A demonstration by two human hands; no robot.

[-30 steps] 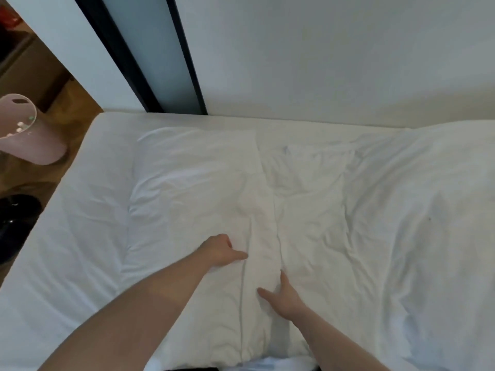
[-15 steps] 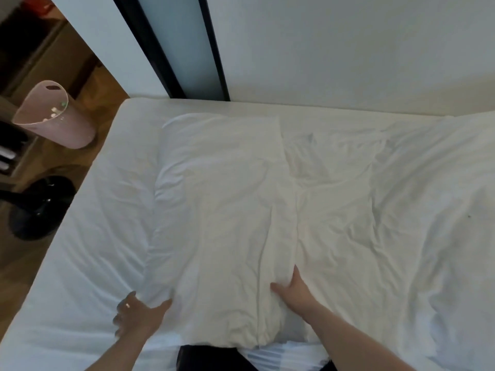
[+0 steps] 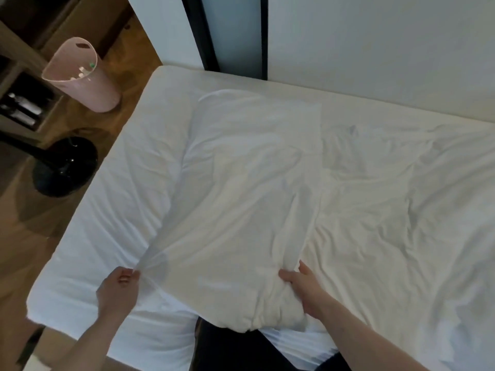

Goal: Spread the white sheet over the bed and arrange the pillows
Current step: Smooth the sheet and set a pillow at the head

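Both hands switch from flat smoothing to gripping: left hand (image 3: 117,290) pinches the near-left corner of the soft white fabric pillow (image 3: 241,210), right hand (image 3: 302,286) clutches its bunched near-right corner, pillow lying on the white-sheeted bed (image 3: 112,204), likely repositioning next.

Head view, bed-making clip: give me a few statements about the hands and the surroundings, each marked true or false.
1. The left hand pinches a corner of the white pillowcase. True.
2. The right hand lies flat and open on the mattress. False: it grips the pillow's bunched near end.
3. A pink bin stands on the wooden floor. True.
4. The pink bin sits on the bed. False: it is beside the bed.
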